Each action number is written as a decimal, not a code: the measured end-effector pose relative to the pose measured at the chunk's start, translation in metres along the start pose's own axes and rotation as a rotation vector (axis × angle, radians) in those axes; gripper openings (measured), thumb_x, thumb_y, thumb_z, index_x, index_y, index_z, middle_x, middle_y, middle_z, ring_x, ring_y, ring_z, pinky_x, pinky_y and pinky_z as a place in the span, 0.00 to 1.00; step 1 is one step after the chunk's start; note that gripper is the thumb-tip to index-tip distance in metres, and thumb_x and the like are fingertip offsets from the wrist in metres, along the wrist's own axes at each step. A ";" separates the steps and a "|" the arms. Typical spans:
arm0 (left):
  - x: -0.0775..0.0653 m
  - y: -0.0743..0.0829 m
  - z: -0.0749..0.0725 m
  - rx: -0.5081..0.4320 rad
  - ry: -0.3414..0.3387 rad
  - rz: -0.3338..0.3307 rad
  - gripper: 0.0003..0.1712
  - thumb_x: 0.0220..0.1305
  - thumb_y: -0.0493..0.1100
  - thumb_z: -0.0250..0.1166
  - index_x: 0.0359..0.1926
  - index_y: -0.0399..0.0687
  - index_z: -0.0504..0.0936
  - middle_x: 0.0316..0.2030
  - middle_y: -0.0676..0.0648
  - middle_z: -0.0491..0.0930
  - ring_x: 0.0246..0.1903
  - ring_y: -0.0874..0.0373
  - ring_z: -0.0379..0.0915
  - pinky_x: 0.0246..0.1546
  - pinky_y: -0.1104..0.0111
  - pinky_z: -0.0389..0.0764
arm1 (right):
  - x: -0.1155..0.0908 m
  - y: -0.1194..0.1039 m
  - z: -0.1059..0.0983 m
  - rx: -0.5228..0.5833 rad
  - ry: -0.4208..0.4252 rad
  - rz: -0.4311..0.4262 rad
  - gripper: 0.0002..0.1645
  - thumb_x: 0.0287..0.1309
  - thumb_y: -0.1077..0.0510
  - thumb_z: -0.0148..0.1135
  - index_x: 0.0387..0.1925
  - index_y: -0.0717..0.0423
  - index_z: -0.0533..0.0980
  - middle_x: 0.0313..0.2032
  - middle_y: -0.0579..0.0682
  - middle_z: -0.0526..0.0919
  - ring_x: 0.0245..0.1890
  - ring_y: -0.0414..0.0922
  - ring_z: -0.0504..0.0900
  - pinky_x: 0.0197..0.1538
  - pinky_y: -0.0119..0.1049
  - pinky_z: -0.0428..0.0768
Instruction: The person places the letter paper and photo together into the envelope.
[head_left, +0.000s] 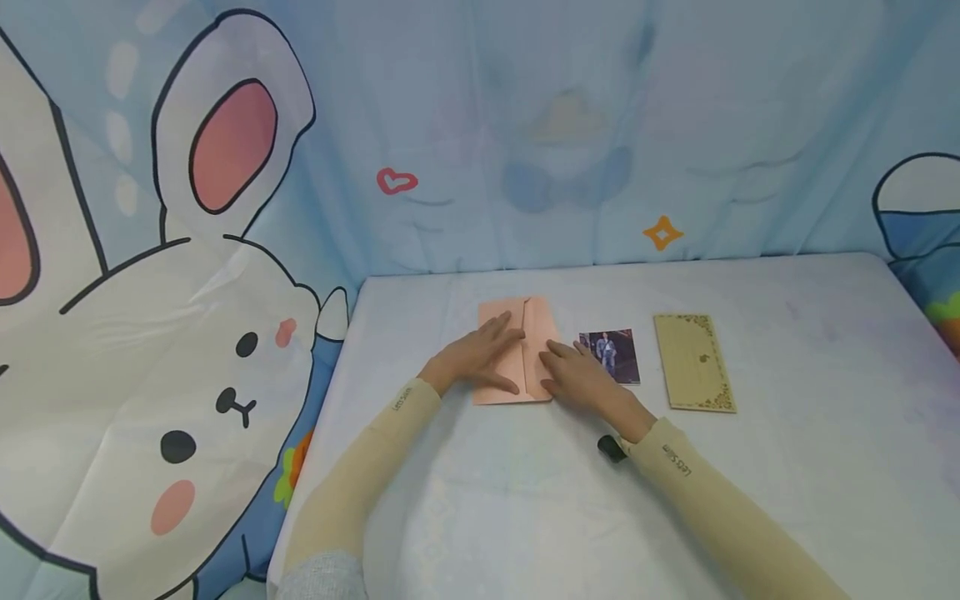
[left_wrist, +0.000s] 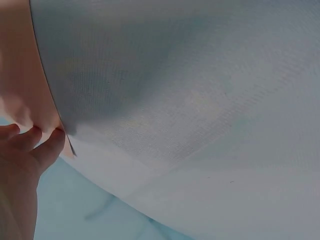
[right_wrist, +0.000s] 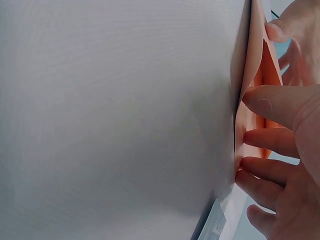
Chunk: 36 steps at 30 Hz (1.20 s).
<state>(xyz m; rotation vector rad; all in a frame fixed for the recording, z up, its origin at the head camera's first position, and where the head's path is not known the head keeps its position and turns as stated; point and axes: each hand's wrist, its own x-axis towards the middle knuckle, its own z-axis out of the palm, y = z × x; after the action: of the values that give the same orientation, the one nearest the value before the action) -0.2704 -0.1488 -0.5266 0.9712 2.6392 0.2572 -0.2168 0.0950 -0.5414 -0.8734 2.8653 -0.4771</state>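
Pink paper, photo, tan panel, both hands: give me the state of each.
Pink paper: folded over, layers gaping in the right wrist view.
Left hand: fingers spread, resting on the pink paper.
Right hand: fingers touching the pink paper's right side.
Photo: lying flat, face up, partly hidden by the right hand.
Tan panel: lying flat, patterned side up.

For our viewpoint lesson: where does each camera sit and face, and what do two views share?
Head: on the head, facing forward and down at the pink paper; left hand, right hand and forearms show.
Left wrist: worn there, facing the left hand at the paper's edge; only that hand shows.
Right wrist: worn there, facing the right hand on the paper; the left partly shows.
Shared: head and right wrist show both hands.
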 end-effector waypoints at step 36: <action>-0.002 -0.004 -0.011 0.005 -0.030 0.075 0.55 0.57 0.71 0.68 0.78 0.61 0.54 0.81 0.44 0.39 0.80 0.46 0.42 0.75 0.52 0.61 | 0.001 -0.001 0.001 0.013 0.007 0.004 0.32 0.68 0.53 0.62 0.67 0.68 0.70 0.71 0.69 0.65 0.73 0.63 0.63 0.75 0.63 0.56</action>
<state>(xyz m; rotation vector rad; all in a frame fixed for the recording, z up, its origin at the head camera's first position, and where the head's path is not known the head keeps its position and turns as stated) -0.2749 -0.1534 -0.5171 1.0693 2.5806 0.2511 -0.2167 0.0939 -0.5420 -0.8661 2.8662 -0.4982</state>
